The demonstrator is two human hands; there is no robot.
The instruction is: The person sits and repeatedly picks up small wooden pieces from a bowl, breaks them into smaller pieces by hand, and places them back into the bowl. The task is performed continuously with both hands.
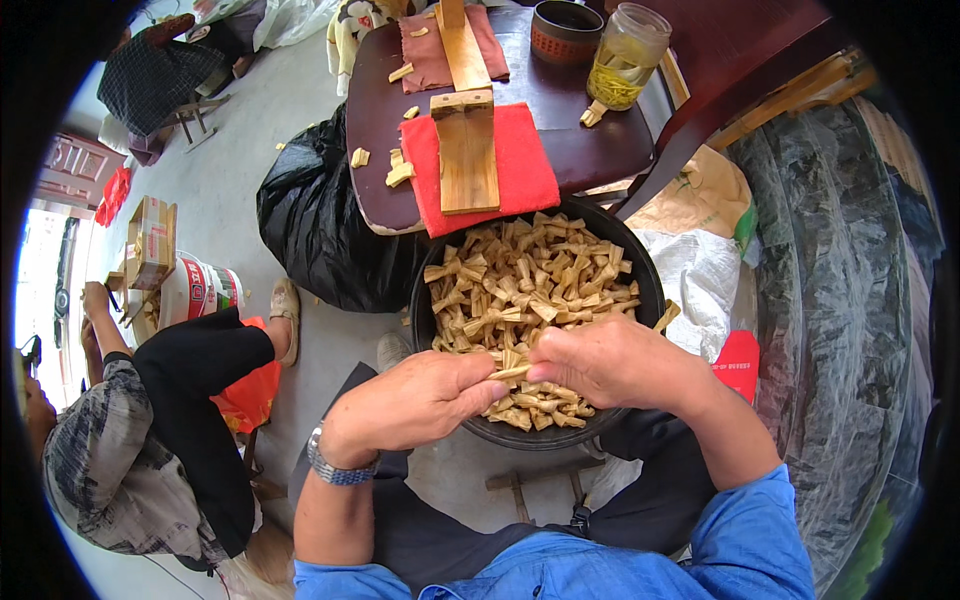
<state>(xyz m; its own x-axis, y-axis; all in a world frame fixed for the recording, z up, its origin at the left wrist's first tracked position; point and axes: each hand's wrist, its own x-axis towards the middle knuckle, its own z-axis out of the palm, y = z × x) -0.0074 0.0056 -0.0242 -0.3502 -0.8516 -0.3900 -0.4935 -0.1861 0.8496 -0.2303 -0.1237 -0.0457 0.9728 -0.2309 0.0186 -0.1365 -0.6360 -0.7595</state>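
My left hand, with a metal-band watch at the wrist, pinches one end of a pale, fibrous dried strip between thumb and fingers. The strip's other end is in my right hand. Both hands are over a round black tub filled with knotted, dried tan pieces. Just beyond the tub, a wooden stand rests on a red cloth on a dark wooden chair seat.
The seat also bears scattered pale pieces, a black pot and a glass jar. A black plastic bag lies left of it. Another person sits at the left beside a white bucket. A white woven sack is at right.
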